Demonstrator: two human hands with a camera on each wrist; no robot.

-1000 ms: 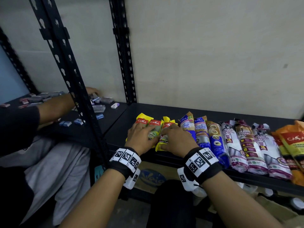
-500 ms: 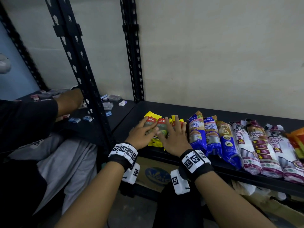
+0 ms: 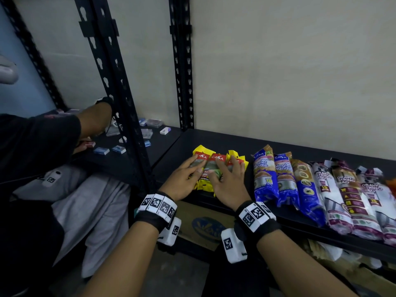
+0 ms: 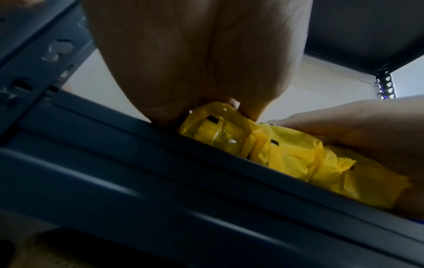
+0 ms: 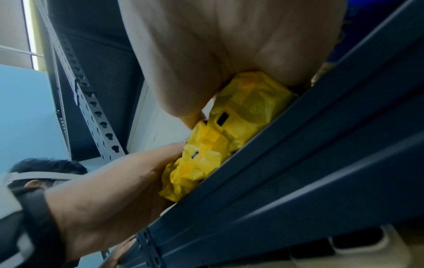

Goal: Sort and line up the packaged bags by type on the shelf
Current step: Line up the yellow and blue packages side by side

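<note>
Head view: both hands lie flat on three small yellow plastic packs with red "CASA" labels (image 3: 216, 168), which sit side by side at the left end of the black metal shelf (image 3: 235, 142), near its front edge. The left hand (image 3: 184, 181) has its grip spread, fingers straight, pressing the leftmost packs; the right hand (image 3: 228, 182) likewise presses with straight fingers and encloses nothing. To the right along the front edge lie three blue packs (image 3: 280, 179), two of them reading "Singlet Handle", then three white-and-maroon packs (image 3: 351, 194) marked "DRAW STRING BAG". The types seem grouped already; what remains looks like squaring up the yellow group, and an orange pack at the far right is barely visible.

Left wrist view: the palm bears down on the crinkled yellow ends at the shelf's front lip.

Right wrist view: the same, with the left hand alongside; no writing is legible here.
</note>
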